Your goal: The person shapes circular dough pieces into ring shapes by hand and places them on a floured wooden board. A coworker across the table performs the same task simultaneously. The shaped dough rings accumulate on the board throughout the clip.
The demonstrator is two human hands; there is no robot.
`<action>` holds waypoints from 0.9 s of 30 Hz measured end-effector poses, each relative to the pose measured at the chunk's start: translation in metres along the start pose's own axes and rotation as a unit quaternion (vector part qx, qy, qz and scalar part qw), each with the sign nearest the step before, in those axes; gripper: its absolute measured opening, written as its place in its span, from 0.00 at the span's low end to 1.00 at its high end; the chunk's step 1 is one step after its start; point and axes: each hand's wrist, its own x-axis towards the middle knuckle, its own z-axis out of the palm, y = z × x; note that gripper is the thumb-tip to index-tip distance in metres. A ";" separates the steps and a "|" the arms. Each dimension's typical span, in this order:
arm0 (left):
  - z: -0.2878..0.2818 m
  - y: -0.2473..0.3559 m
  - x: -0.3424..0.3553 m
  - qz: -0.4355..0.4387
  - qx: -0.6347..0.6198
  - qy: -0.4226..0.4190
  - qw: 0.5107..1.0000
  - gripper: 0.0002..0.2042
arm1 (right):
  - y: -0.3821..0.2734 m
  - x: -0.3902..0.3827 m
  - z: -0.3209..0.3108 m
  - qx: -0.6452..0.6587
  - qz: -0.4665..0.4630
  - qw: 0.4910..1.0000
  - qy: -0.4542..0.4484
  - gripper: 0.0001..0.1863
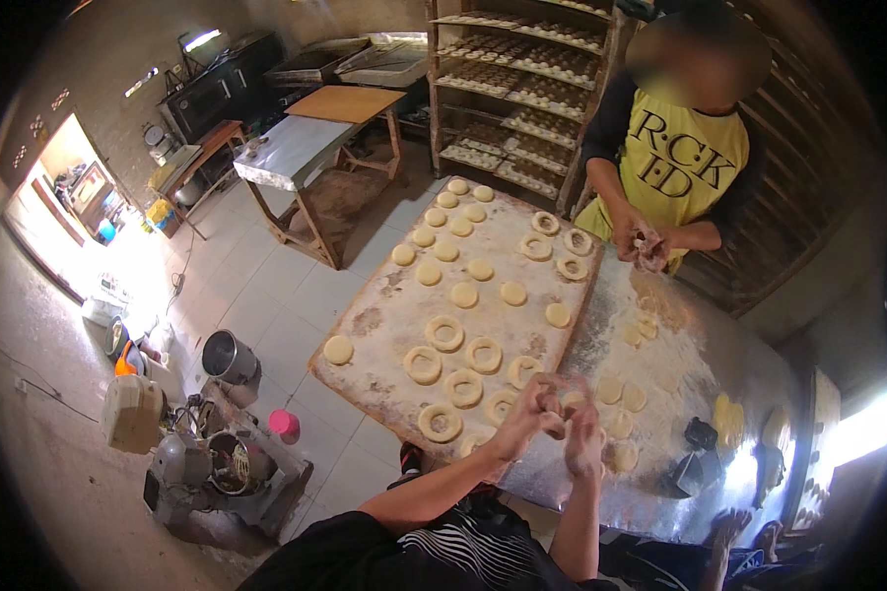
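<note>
My left hand [530, 412] and my right hand [583, 439] are close together above the near corner of the floured wooden board [384, 305]. Both pinch one pale piece of dough [565, 398] between the fingers. On the board lie several dough rings [444, 333] near me and several flat dough discs [464, 294] farther away. More dough discs [621, 426] lie on the metal table [705, 364] just right of my hands.
Another person in a yellow shirt [675, 163] stands across the table working dough with both hands [643, 243]. A tall rack of trays with dough pieces [522, 84] stands behind. A mixer machine [207, 463], a metal pot [229, 357] and a wooden table [306, 158] stand on the tiled floor to the left.
</note>
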 end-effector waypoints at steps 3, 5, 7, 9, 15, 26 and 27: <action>-0.022 0.025 -0.007 0.000 0.272 0.121 0.954 0.13 | 0.000 0.008 0.045 0.070 0.039 0.997 0.010 0.47; -0.030 0.035 -0.013 0.135 0.521 0.122 0.834 0.10 | -0.003 0.015 0.069 0.006 0.089 0.995 0.045 0.47; -0.039 0.046 -0.024 0.220 0.535 0.101 0.810 0.09 | -0.007 0.021 0.092 0.179 0.051 0.982 -0.011 0.49; -0.055 0.060 -0.031 0.186 0.536 0.120 0.814 0.08 | -0.010 0.028 0.113 0.304 0.016 0.951 -0.054 0.49; -0.101 0.096 -0.051 0.146 0.529 0.124 0.827 0.08 | 0.005 0.049 0.185 -0.020 0.031 0.996 0.082 0.50; -0.143 0.141 -0.059 0.144 0.545 0.121 0.817 0.06 | 0.024 0.058 0.239 0.116 0.025 0.993 0.020 0.45; -0.144 0.143 -0.059 0.131 0.525 0.128 0.831 0.07 | 0.024 0.061 0.239 0.183 0.023 0.983 0.018 0.46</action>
